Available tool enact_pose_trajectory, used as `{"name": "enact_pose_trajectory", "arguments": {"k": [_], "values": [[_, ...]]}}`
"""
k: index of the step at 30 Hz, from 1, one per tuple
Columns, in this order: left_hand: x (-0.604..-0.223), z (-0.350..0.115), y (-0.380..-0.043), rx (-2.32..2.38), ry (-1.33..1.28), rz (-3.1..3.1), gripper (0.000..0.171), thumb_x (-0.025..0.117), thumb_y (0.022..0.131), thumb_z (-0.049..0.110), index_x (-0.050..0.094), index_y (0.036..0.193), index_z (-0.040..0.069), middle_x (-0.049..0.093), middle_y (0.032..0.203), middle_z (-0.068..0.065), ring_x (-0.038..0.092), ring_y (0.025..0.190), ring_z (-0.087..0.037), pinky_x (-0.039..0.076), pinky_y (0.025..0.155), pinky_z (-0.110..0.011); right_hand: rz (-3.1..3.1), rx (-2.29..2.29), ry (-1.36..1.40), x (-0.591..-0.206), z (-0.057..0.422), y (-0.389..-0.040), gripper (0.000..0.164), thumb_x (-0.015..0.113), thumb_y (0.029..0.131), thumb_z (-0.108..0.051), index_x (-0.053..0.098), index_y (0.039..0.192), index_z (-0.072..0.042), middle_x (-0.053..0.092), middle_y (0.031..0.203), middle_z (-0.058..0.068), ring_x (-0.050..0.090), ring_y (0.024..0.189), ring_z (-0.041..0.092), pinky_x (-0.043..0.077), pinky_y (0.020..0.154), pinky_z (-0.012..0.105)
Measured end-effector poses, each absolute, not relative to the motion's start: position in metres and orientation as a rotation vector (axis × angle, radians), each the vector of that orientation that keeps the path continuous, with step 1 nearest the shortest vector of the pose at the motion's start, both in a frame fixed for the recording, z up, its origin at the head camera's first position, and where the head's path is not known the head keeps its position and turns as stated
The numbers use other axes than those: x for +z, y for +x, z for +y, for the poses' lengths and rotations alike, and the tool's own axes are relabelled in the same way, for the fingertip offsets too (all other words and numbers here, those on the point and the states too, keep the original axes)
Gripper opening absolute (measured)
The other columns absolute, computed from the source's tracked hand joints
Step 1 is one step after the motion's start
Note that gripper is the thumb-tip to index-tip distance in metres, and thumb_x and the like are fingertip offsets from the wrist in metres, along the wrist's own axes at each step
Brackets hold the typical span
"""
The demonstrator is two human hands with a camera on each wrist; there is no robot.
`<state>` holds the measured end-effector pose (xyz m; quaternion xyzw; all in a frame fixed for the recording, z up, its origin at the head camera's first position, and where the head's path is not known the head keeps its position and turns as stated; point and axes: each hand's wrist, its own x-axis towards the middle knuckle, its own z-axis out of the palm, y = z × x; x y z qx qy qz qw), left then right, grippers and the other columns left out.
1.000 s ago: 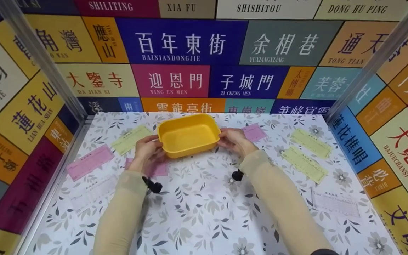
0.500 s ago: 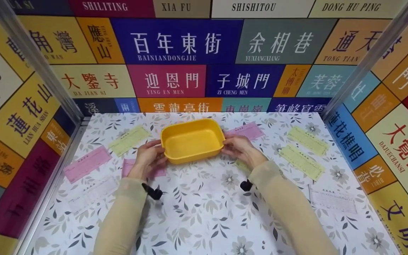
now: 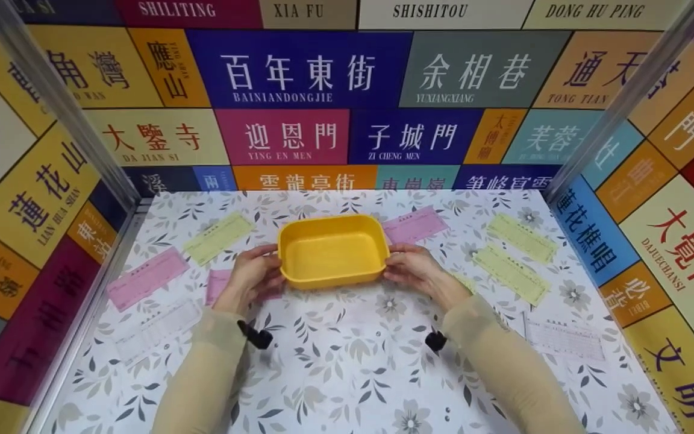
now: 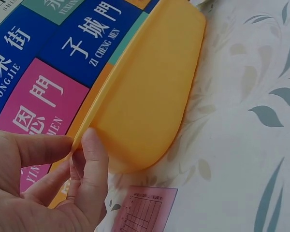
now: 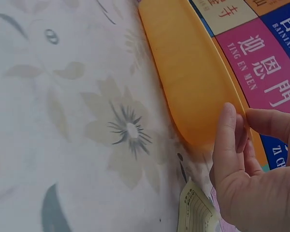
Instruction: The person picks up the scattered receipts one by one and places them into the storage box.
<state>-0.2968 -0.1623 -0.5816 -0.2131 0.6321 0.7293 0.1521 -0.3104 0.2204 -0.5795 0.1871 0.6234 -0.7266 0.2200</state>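
Observation:
A yellow rectangular plastic basin (image 3: 334, 253) with rounded corners is at the middle back of the table, with nothing inside it. My left hand (image 3: 252, 274) pinches its left end at the rim. At the opposite end my right hand (image 3: 422, 271) pinches the rim between thumb and fingers. In the left wrist view, thumb and forefinger of the left hand (image 4: 63, 179) meet on the basin's edge (image 4: 150, 87). The right wrist view shows the right hand (image 5: 261, 159) gripping the rim the same way, with the basin's side wall (image 5: 193, 72) facing the camera.
Pink slips (image 3: 148, 278), yellow-green slips (image 3: 512, 274) and pale slips (image 3: 564, 337) of printed paper lie left and right on the flower-patterned table (image 3: 335, 374). A pink slip (image 3: 414, 225) lies just behind the right hand. Sign-covered panels (image 3: 299, 69) enclose the back and sides.
Both hands have brought the basin toward me and slightly right, and it now sits straighter across the table. The hands keep their hold on its ends.

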Motion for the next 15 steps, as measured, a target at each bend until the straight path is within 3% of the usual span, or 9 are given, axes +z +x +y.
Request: {"name": "enact_pose_trajectory", "arguments": {"k": [4,11,15], "values": [[-0.581,-0.163,-0.292,2.059,-0.578,1.818,0.058,0.069,0.102,0.001,0.064,0.158,0.015,0.08,0.137,-0.022,0.085,0.093,-0.023,0.07,0.072,-0.03,1.71,-2.018,0.486,-0.579,0.225,-0.297,0.056,0.074,0.097,0.007,0.058,0.151,0.002,0.08,0.112,0.013,0.079,0.084,0.02,0.071,0.079,0.03],[-0.579,-0.16,-0.284,2.058,-0.551,1.804,0.06,0.069,0.1,0.0,0.063,0.158,0.015,0.075,0.146,-0.025,0.085,0.1,-0.027,0.072,0.079,-0.035,1.729,-1.985,0.459,-0.578,0.232,-0.281,0.057,0.077,0.097,0.004,0.058,0.151,0.0,0.081,0.112,0.015,0.078,0.084,0.02,0.071,0.078,0.03],[-0.579,-0.158,-0.278,2.068,-0.532,1.789,0.06,0.069,0.1,0.0,0.064,0.158,0.014,0.074,0.147,-0.025,0.085,0.099,-0.027,0.071,0.076,-0.033,1.752,-1.944,0.436,-0.577,0.236,-0.273,0.056,0.078,0.097,0.002,0.058,0.149,-0.001,0.081,0.104,0.011,0.078,0.085,0.02,0.071,0.076,0.031]]}}
